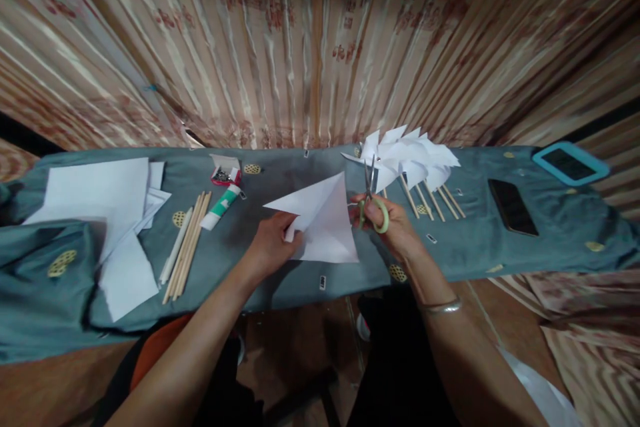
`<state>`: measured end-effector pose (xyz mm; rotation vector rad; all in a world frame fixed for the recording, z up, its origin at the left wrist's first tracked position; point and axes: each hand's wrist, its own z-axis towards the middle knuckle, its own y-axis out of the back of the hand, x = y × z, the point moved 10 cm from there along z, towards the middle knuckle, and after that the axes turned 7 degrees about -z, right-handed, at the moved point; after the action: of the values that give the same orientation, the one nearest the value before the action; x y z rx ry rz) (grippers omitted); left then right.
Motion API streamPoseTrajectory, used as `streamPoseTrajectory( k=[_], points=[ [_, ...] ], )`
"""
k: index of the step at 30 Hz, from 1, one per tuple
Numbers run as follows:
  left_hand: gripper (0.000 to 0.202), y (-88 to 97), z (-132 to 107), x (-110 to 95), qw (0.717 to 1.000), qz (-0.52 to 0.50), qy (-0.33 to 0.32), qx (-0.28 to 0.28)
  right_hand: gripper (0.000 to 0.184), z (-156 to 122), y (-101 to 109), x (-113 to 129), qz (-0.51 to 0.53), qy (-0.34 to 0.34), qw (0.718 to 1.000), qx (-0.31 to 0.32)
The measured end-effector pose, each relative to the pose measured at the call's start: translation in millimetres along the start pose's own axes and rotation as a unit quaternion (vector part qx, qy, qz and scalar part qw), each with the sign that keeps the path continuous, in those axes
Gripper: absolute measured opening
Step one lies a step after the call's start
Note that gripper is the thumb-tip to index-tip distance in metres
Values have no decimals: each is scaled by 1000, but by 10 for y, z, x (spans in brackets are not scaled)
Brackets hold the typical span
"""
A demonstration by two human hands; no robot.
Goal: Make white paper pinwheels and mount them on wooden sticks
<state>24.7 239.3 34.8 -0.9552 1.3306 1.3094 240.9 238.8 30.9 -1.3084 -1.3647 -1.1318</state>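
Observation:
My left hand (276, 245) is closed on a sheet of white paper (325, 227), holding it by its left side above the cloth. The paper shows crease lines, and a slit seems to run inward from its left edge. In my right hand (393, 230) is a pair of scissors (371, 197) with pale green handles, its blades pointing up and away from me and slightly apart. The scissors are just right of the paper; whether my right fingers also touch the paper's edge, I cannot tell.
Several paper pinwheels (410, 153) on sticks lie at the back right. Leftward are a glue tube (220, 207), a small red box (226, 172), wooden sticks (187, 250) and white paper sheets (100, 190). A phone (513, 205) and a blue-framed tablet (570, 163) lie rightward. Curtains hang behind.

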Motion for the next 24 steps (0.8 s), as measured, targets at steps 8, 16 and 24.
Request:
streamPoseTrajectory(
  k=[8,16,24],
  points=[
    [21,50,44,53,999,-25,21,5,39,30,-143,-71,11,-16,1000,-12],
    [58,97,5,180,942,-307,111,-76,36,76,116,-55,119,10,984,-131],
    [29,-429,-136,196,868,-461,183,11,31,105,10,-66,147,23,978,-149]
  ],
)
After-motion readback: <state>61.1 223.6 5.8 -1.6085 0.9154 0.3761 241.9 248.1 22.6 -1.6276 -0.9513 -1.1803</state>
